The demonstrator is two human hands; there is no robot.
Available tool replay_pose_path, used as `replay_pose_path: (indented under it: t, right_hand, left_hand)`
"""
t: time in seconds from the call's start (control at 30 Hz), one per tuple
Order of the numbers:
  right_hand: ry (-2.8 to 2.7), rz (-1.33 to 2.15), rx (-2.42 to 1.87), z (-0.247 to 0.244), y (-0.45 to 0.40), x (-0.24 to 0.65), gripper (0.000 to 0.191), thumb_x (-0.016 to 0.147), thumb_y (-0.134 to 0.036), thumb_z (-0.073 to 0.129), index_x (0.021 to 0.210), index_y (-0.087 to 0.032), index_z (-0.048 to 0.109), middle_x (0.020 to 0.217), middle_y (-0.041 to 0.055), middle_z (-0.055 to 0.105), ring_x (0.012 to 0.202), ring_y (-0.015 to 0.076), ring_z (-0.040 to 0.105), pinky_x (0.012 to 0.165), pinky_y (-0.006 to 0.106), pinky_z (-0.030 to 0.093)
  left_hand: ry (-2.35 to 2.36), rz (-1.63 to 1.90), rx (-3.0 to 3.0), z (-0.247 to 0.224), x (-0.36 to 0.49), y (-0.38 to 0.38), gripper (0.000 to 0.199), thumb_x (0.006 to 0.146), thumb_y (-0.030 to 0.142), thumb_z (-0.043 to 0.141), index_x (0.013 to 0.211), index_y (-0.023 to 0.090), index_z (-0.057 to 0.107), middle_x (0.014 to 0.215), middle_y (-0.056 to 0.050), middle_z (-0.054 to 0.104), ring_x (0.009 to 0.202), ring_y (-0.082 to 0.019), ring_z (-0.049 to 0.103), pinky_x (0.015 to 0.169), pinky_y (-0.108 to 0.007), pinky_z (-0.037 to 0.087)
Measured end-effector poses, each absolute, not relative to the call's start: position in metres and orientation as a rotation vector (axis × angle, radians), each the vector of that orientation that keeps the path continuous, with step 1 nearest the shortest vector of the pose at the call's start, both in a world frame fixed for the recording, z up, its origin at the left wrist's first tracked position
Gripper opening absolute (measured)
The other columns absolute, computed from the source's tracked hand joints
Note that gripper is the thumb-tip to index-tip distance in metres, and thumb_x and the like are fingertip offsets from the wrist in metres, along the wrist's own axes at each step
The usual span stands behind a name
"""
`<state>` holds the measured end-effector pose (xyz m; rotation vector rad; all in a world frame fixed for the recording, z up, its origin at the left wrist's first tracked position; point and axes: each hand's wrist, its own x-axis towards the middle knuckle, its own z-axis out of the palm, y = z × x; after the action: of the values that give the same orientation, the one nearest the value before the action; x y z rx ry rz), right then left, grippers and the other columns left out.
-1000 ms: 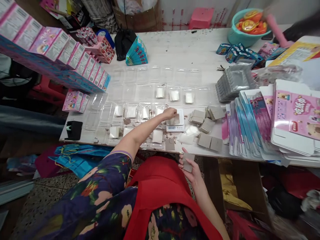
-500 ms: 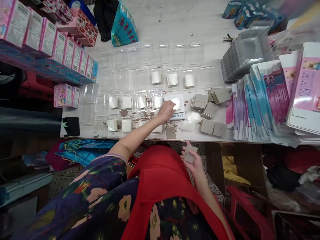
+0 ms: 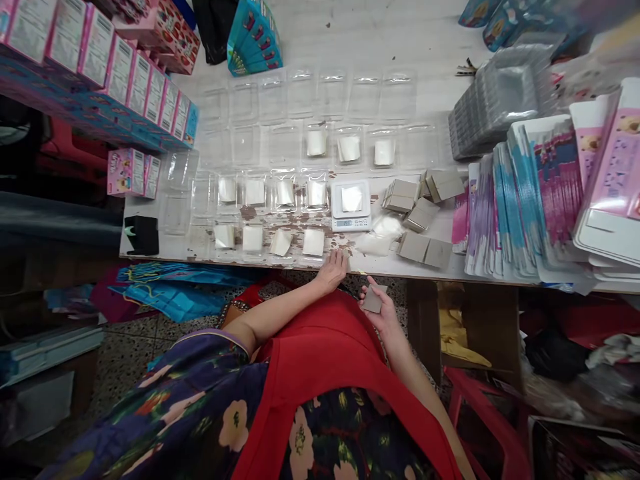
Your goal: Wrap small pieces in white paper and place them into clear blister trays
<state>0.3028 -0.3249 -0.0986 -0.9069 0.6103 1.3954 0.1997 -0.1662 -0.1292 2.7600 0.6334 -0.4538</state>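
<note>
My left hand lies at the table's front edge, fingers stretched forward over the spot where a grey card lay; that card is hidden. In my right hand, just off the edge, is a small grey card piece, gripped by fingers and thumb. A white digital scale stands beyond my left hand, bearing a white packet. Left of it, clear plastic trays with white packets form a row. More white packets sit in the front row, left of my left hand.
Grey card stacks and clear film lie right of the scale. Printed cards and stacked clear trays stand farther right. Pink boxes line the left; further clear trays cover the back rows.
My left hand has left the packet on the scale and come back toward me to the table edge. My right hand still holds the grey card piece. The view has shifted slightly.
</note>
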Motion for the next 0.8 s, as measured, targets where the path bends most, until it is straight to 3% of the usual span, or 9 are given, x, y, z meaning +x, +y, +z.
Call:
replay_pose_path:
  t: [0.13, 0.3, 0.43, 0.53, 0.7, 0.8]
  right_hand:
    - [0.603, 1.407, -0.907, -0.101, -0.32, 0.304, 0.048, 0.072, -0.016, 0.066, 0.118, -0.028, 0.057, 0.079, -0.0037, 0.068, 0.06, 0.0102, 0.061, 0.054, 0.022, 0.052]
    - [0.557, 1.436, -0.874, -0.102, -0.307, 0.302, 0.048, 0.075, -0.017, 0.066, 0.121, -0.028, 0.056, 0.083, -0.0025, 0.07, 0.064, 0.0112, 0.064, 0.057, 0.023, 0.053]
    - [0.49, 1.443, -0.728, -0.094, -0.293, 0.297, 0.042, 0.079, -0.037, 0.066, 0.12, -0.03, 0.058, 0.097, 0.0006, 0.072, 0.086, 0.0154, 0.068, 0.073, 0.029, 0.056]
    - [0.41, 1.427, -0.637, -0.087, -0.284, 0.295, 0.048, 0.078, -0.05, 0.065, 0.122, -0.031, 0.057, 0.108, 0.0026, 0.071, 0.1, 0.0175, 0.066, 0.084, 0.033, 0.055]
    - [0.416, 1.414, -0.775, -0.081, -0.278, 0.298, 0.039, 0.076, -0.03, 0.069, 0.114, -0.031, 0.059, 0.098, -0.0014, 0.073, 0.091, 0.0132, 0.069, 0.081, 0.026, 0.056]
    - [0.419, 1.431, -0.803, -0.079, -0.274, 0.3, 0.035, 0.077, -0.027, 0.068, 0.111, -0.031, 0.059, 0.096, -0.0018, 0.073, 0.087, 0.0131, 0.07, 0.075, 0.025, 0.057]
  left_hand:
    - [0.639, -0.348, 2.741, -0.125, 0.201, -0.162, 0.048, 0.085, 0.007, 0.039, 0.132, -0.002, 0.043, 0.135, -0.031, 0.047, 0.128, -0.033, 0.048, 0.101, -0.045, 0.043]
    - [0.613, -0.104, 2.722, -0.104, 0.197, -0.152, 0.043, 0.088, 0.008, 0.035, 0.13, 0.003, 0.044, 0.118, -0.021, 0.062, 0.113, -0.023, 0.06, 0.093, -0.035, 0.051]
    - [0.334, 0.228, 2.743, -0.081, 0.188, -0.17, 0.037, 0.094, 0.015, 0.033, 0.128, 0.007, 0.046, 0.116, -0.018, 0.065, 0.111, -0.02, 0.062, 0.095, -0.035, 0.052]
    - [0.069, 0.338, 2.828, -0.068, 0.182, -0.188, 0.033, 0.095, 0.018, 0.037, 0.123, 0.008, 0.052, 0.119, -0.018, 0.064, 0.114, -0.022, 0.06, 0.099, -0.041, 0.048]
    - [-0.087, 0.356, 2.86, -0.062, 0.181, -0.187, 0.042, 0.094, 0.039, 0.045, 0.121, 0.009, 0.056, 0.127, -0.017, 0.06, 0.124, -0.029, 0.052, 0.11, -0.053, 0.035]
    - [-0.155, 0.33, 2.82, -0.064, 0.181, -0.178, 0.035, 0.094, 0.034, 0.045, 0.119, 0.013, 0.058, 0.128, -0.014, 0.06, 0.128, -0.027, 0.048, 0.111, -0.051, 0.034]
